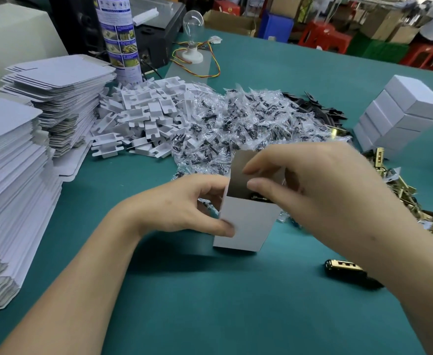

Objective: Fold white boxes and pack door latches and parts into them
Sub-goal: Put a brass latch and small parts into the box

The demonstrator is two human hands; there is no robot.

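A white box [246,224] stands upright on the green table [210,303], its top open and its grey lid flap raised at the back. My left hand [184,203] grips the box's left side, thumb on the front face. My right hand [320,185] is over the open top with its fingers curled at the flap and the opening; dark parts show inside the box. What the right fingers pinch, if anything, is hidden.
Flat box blanks [18,160] are stacked at the left. Behind them lie white plastic inserts [143,119] and bagged screws [235,124]. Finished boxes [400,116] stand at the right, brass latches [400,185] beside them. One latch [343,269] lies near my right wrist.
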